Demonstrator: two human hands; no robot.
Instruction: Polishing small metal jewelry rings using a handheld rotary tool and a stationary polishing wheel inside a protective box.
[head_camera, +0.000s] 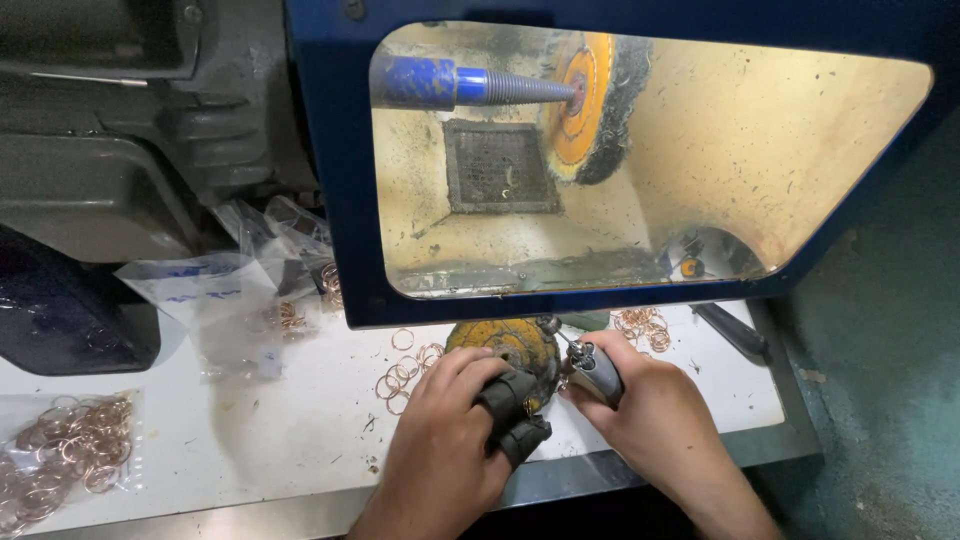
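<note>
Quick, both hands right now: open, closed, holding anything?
Left hand: closed on the round yellow buffing wheel, two fingers in dark covers.
Right hand: closed around a small grey metal tool against the wheel.

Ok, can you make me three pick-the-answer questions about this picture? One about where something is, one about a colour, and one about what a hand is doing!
1. Where is the wheel on the blue spindle?
A. inside the blue hood
B. on the floor
C. in a plastic bag

2. What colour are the loose rings on the bench?
A. green
B. coppery pink
C. black

3. What is the right hand doing?
A. lying flat and empty
B. pointing upward
C. gripping a small metal tool

Answers: 1 A, the wheel shows through the blue hood opening. 2 B, the rings shine coppery pink on the white bench. 3 C, its fingers wrap a small metal tool beside the left hand.
</note>
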